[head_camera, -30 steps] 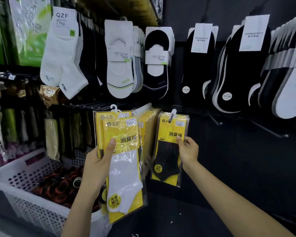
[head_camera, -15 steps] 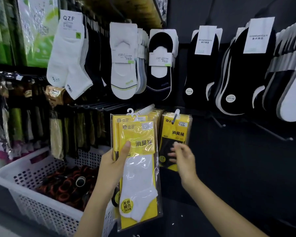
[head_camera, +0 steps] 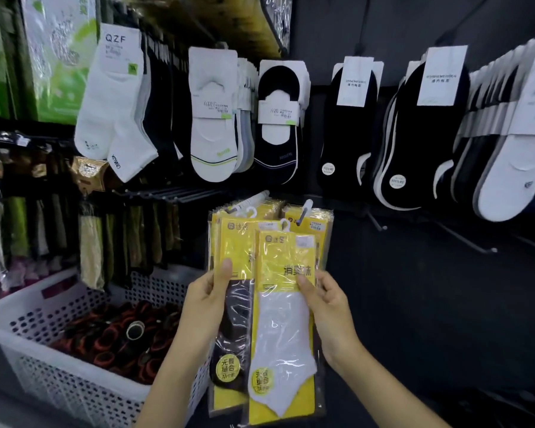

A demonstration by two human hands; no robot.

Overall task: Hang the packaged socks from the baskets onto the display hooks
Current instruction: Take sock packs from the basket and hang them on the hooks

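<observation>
While the white-sock pack is pinched at its yellow header by the right hand, thumb on the front and fingers curled behind, the stack of yellow packs just beside it is gripped by the left hand, thumb pressed on the top pack, in which a dark sock is seen. Both lots are held low in front of the display, below the hung yellow packs already threaded on two pegs. The white-sock pack overlaps the stack's right edge; whether the two touch cannot be told. Step in hand, as judged: one pack is being singled out from the held stack for hanging. Next move, as judged: the small white hanger loop at the pack's top is to be raised, lined up with a peg tip and slid on; an empty peg is noted to the right, well apart from the hands. A steady grip near the header is called for, since the film wrapper is likely to be slippery. The white perforated basket is recorded at lower left, holding dark rolled items.
</observation>
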